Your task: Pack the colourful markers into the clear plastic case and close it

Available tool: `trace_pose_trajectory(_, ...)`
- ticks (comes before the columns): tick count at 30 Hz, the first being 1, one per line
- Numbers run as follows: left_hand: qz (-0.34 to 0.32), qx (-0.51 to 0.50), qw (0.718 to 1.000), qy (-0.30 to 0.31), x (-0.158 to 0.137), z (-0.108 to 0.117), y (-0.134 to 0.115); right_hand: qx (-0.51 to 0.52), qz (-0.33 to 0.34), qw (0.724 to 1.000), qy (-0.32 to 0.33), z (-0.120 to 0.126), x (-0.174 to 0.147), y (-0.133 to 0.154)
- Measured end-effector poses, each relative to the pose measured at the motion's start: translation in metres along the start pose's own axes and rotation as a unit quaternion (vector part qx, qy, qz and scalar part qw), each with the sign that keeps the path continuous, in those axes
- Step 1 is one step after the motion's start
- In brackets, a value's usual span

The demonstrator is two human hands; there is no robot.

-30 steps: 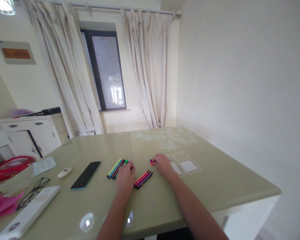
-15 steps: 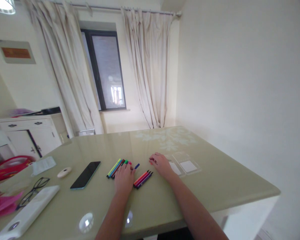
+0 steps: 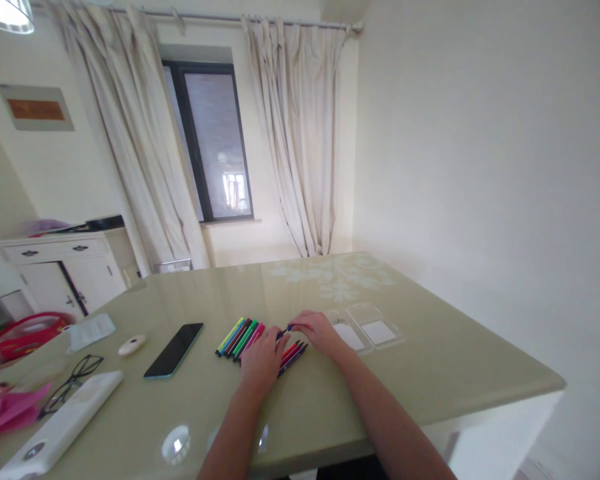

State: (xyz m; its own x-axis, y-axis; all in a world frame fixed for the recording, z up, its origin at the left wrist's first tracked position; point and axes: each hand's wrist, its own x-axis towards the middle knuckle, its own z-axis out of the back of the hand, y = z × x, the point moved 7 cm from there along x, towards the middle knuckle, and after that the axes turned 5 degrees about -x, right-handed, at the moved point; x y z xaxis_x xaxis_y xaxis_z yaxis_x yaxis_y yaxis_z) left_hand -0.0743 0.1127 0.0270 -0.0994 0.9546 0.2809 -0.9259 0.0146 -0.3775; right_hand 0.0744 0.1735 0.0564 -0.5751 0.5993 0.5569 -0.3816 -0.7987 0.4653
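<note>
Just right of the row of capped markers (image 3: pixel 241 339), my left hand (image 3: pixel 260 363) is closed on a dark blue marker (image 3: pixel 281 335) that points up and to the right. The fingertips of my right hand (image 3: pixel 321 331) pinch a small blue cap (image 3: pixel 290 327) at the tip of that marker. Whether the cap is on or just off the tip is hard to tell. Partly hidden behind my left hand, several red and purple markers (image 3: pixel 293 357) lie together with narrow dark tips showing. Beside my right wrist is an opened clear plastic case (image 3: pixel 394 334) with white inserts.
On the left of the glossy table (image 3: pixel 205 413) lie a black phone (image 3: pixel 174 351), a pale oval case (image 3: pixel 132 345), glasses (image 3: pixel 73 385), a long white device (image 3: pixel 63 427), a face mask (image 3: pixel 91 331) and something pink (image 3: pixel 15 412). A wall (image 3: pixel 480 167) stands along the right.
My right hand has moved left to the tip of the blue marker. My left hand has shifted slightly right and nearer, uncovering more of the capped row and covering more of the red and purple markers.
</note>
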Motion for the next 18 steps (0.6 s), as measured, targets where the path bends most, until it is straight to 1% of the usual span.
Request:
trace_pose_trajectory(2,0.019,-0.012,1.000,-0.011,0.002,0.000,0.008,-0.016,-0.045,0.998,-0.039,0.013,-0.002,-0.014)
trace_pose_trajectory(4,0.004,-0.036,0.999,-0.028,0.005,-0.001,0.013,-0.051,-0.098,0.992,-0.057,0.023,-0.006,-0.029)
trace_pose_trajectory(5,-0.010,-0.049,0.998,-0.035,0.006,-0.002,0.014,-0.071,-0.120,0.989,-0.055,0.026,-0.008,-0.034)
trace_pose_trajectory(7,-0.032,-0.070,0.996,-0.040,0.007,-0.006,0.015,-0.108,-0.147,0.983,-0.031,0.026,-0.011,-0.041)
trace_pose_trajectory(13,-0.050,-0.137,0.989,-0.019,0.008,-0.015,0.016,-0.197,-0.161,0.964,0.077,0.010,-0.012,-0.036)
trace_pose_trajectory(15,-0.053,-0.150,0.987,-0.018,0.009,-0.015,0.016,-0.227,-0.158,0.956,0.093,0.007,-0.012,-0.033)
trace_pose_trajectory(18,-0.065,-0.160,0.985,-0.011,0.010,-0.015,0.011,-0.266,-0.152,0.947,0.098,0.005,-0.010,-0.032)
